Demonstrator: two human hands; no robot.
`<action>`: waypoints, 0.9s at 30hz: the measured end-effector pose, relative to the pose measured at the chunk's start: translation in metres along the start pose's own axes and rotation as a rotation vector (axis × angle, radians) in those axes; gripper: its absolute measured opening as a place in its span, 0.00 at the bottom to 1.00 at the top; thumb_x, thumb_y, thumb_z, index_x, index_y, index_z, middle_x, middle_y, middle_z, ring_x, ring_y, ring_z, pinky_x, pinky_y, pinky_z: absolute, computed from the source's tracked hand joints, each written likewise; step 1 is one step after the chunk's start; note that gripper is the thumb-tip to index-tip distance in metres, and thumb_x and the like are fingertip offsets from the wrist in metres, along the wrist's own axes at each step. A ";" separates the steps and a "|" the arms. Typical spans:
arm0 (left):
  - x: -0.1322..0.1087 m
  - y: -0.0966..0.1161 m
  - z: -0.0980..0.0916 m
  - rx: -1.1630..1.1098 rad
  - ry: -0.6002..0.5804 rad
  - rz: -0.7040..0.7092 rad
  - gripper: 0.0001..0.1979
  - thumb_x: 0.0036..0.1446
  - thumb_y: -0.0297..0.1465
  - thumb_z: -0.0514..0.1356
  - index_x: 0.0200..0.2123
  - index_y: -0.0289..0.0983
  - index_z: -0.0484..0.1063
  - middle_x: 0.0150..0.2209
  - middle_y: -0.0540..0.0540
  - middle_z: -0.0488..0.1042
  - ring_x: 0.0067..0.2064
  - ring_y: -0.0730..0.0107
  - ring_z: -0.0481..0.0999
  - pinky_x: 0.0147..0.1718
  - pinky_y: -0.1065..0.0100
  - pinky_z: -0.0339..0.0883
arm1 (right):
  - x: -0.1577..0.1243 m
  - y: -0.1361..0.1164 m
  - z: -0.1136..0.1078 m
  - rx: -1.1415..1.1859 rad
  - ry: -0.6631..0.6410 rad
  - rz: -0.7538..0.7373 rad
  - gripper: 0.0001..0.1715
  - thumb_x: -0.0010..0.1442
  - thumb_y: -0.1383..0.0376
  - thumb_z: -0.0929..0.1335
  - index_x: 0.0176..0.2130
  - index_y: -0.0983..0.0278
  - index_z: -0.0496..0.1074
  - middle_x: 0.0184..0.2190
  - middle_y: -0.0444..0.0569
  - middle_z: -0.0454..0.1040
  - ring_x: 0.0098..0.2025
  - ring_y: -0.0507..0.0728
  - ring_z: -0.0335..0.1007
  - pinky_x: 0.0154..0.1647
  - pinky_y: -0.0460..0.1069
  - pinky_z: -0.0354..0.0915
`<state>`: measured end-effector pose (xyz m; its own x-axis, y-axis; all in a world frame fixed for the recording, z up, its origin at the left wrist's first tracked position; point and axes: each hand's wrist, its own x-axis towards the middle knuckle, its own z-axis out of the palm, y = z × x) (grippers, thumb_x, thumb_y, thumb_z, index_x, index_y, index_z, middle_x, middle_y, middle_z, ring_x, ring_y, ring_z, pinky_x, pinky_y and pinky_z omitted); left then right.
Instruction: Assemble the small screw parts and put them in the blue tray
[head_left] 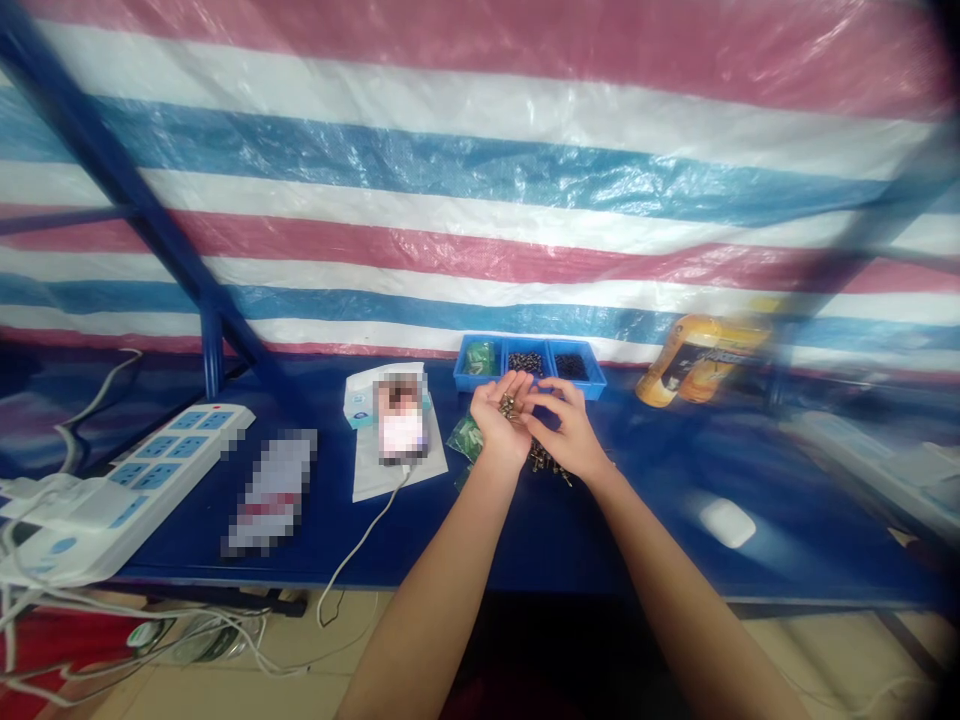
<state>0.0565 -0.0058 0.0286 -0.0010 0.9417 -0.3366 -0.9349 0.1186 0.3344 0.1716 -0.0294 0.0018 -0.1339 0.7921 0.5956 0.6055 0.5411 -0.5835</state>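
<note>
My left hand (504, 418) is turned palm up and cupped, holding a small heap of brassy, screw-like metal pieces (508, 406). Beside it, my right hand (562, 425) has bent fingers, with thumb and index finger apart and their tips close to that heap. More dark and brassy screw-like pieces (551, 465) lie loose on the blue table under my right hand. A green plastic packet (466, 440) lies partly hidden behind my left wrist. Beyond my hands stands a blue three-part tray (598, 388) with green packets (480, 358), brown-black pieces (525, 363) and black pieces (570, 366).
A phone (403, 430) with a cable rests on white packaging to the left. Further left lie a blurred-out packet (271, 492) and a power strip (161, 455) with tangled cables. An orange-yellow bottle (679, 360) and a white case (727, 522) are on the right.
</note>
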 end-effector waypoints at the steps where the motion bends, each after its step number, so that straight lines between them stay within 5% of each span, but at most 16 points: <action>1: 0.000 -0.002 0.000 0.020 -0.004 -0.003 0.17 0.57 0.36 0.55 0.42 0.30 0.77 0.47 0.32 0.78 0.51 0.53 0.79 0.46 0.62 0.77 | -0.001 0.000 0.001 -0.044 -0.013 -0.028 0.13 0.60 0.57 0.71 0.45 0.54 0.79 0.57 0.52 0.66 0.63 0.66 0.58 0.63 0.64 0.56; 5: -0.002 -0.006 0.000 0.055 -0.021 -0.013 0.17 0.57 0.36 0.56 0.41 0.29 0.77 0.47 0.31 0.78 0.52 0.51 0.78 0.48 0.60 0.76 | -0.002 0.005 0.004 -0.123 -0.036 -0.018 0.12 0.61 0.59 0.70 0.45 0.52 0.81 0.62 0.51 0.61 0.68 0.67 0.51 0.67 0.66 0.48; 13: -0.001 -0.005 -0.002 0.052 -0.006 -0.023 0.17 0.57 0.36 0.56 0.40 0.30 0.77 0.47 0.32 0.78 0.52 0.51 0.78 0.46 0.61 0.77 | -0.001 0.007 0.004 -0.076 -0.051 -0.008 0.07 0.61 0.59 0.71 0.37 0.54 0.82 0.61 0.50 0.64 0.66 0.67 0.54 0.66 0.66 0.48; 27: -0.005 -0.005 0.000 0.034 -0.032 -0.030 0.17 0.58 0.36 0.56 0.43 0.30 0.77 0.47 0.32 0.78 0.53 0.50 0.78 0.46 0.59 0.77 | -0.002 0.009 0.003 -0.083 -0.093 0.012 0.08 0.59 0.61 0.70 0.38 0.54 0.81 0.61 0.51 0.64 0.68 0.67 0.51 0.66 0.67 0.47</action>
<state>0.0616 -0.0107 0.0284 0.0393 0.9471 -0.3185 -0.9219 0.1573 0.3542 0.1750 -0.0249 -0.0059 -0.1964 0.8232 0.5326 0.6699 0.5093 -0.5402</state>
